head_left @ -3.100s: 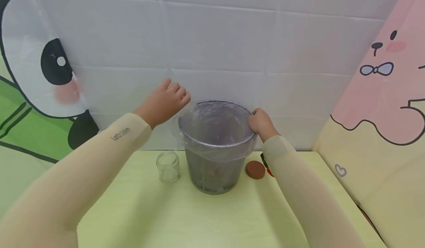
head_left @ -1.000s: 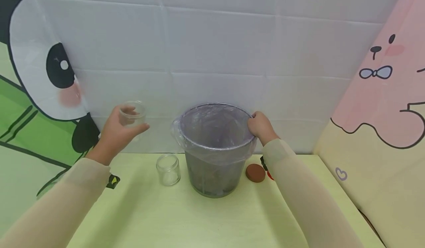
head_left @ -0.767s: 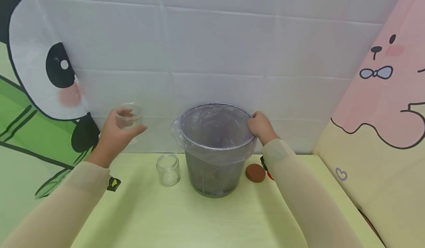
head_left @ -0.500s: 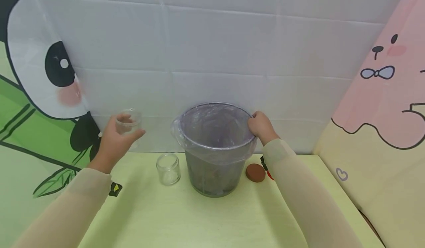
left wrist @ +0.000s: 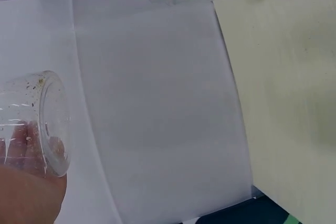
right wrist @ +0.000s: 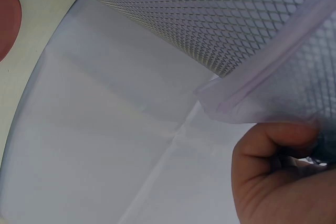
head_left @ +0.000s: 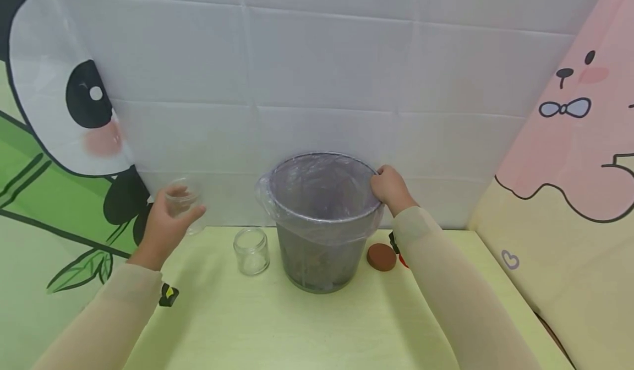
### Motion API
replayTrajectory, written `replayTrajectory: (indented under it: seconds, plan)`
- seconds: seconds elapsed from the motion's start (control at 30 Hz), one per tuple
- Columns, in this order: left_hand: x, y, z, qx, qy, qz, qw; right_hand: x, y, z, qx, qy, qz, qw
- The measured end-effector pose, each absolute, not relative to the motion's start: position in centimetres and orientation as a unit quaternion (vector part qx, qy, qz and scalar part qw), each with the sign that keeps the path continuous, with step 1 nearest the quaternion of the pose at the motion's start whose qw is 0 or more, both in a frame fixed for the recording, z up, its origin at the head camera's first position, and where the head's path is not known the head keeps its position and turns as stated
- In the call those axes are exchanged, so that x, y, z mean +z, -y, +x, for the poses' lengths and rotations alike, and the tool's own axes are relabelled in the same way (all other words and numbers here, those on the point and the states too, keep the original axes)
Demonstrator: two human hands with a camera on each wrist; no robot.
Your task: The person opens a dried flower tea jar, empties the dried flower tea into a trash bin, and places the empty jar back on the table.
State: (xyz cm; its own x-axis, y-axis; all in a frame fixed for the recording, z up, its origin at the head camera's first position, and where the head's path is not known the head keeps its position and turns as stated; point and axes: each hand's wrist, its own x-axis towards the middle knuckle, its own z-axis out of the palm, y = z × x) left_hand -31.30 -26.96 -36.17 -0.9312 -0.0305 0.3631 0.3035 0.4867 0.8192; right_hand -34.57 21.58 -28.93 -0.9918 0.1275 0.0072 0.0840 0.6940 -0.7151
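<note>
My left hand (head_left: 160, 224) holds a clear jar (head_left: 192, 195) without a lid, upright near the table's back left edge. Small brownish specks cling to the jar's wall in the left wrist view, where part of the left hand (left wrist: 26, 198) shows. At the centre stands a mesh wastebasket (head_left: 319, 260), lined with a thin purplish plastic bag (head_left: 307, 229) folded over the rim. My right hand (head_left: 392, 188) grips the basket's right rim through the bag; in the right wrist view its fingers (right wrist: 254, 150) are curled there.
A second clear jar (head_left: 251, 251) stands on the pale table (head_left: 297, 331), left of the basket. To the right lie a brown round lid (head_left: 381, 257) and a red item (head_left: 403, 260) partly behind the right sleeve. A white sheet (head_left: 327, 67) hangs behind.
My left hand has moved from beside the basket's upper left rim out to the left, and is lowering the jar towards the table. The right hand stays on the rim.
</note>
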Motion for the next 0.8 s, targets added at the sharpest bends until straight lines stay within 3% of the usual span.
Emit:
replayTrajectory:
  seconds: [0.8]
  plan:
    - [-40.9,28.0,-31.2,-0.496,0.854,-0.022,0.154,-28.9,-21.5,-34.5,0.391,0.918,-0.059,0.029]
